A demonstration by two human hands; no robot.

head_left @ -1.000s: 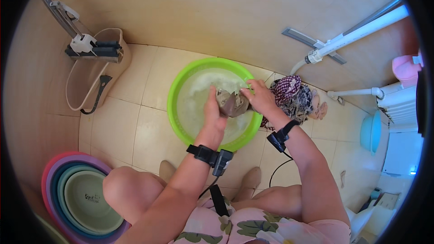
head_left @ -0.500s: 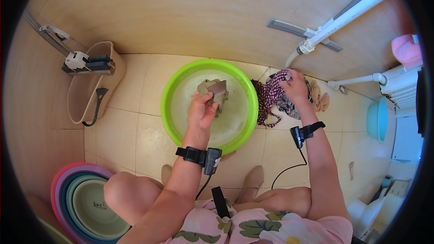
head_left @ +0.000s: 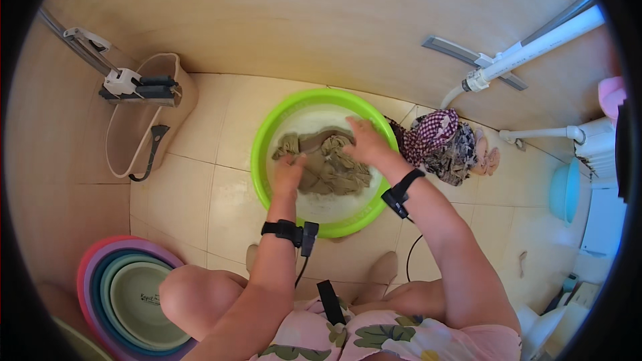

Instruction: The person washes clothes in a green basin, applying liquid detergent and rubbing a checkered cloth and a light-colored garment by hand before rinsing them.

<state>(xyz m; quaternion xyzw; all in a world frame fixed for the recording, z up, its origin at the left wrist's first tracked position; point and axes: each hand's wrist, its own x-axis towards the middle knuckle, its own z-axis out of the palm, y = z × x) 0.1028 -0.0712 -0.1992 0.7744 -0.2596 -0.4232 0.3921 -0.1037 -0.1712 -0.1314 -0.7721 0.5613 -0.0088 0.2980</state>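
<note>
The fingers of the left hand (head_left: 289, 172) are slightly parted at the near left edge of a brown cloth (head_left: 338, 177); whether they grip it cannot be told. The fingers of the right hand (head_left: 368, 144) are spread wide, thumb near the cloth's right side, and no grip shows. The cloth lies loosely bunched and wet in the middle of a green tub (head_left: 259, 157), with cloudy water (head_left: 328, 210) around it. The right hand reaches in over the tub's right side, the left over its near left side. Each wrist wears a black strap with a small box.

Just right of the tub, a checked cloth (head_left: 435, 137) lies heaped against a dark patterned cloth (head_left: 457, 160). The person's shoes (head_left: 381, 271) are on the near side of the tub. Well left of it stands a beige bucket (head_left: 122, 150) with a mop (head_left: 150, 91) resting across its top; to the near left, nested basins (head_left: 144, 307). Well right of the tub is a blue basin (head_left: 565, 190), and a white pipe (head_left: 535, 50) slants along the wall to the far right.
</note>
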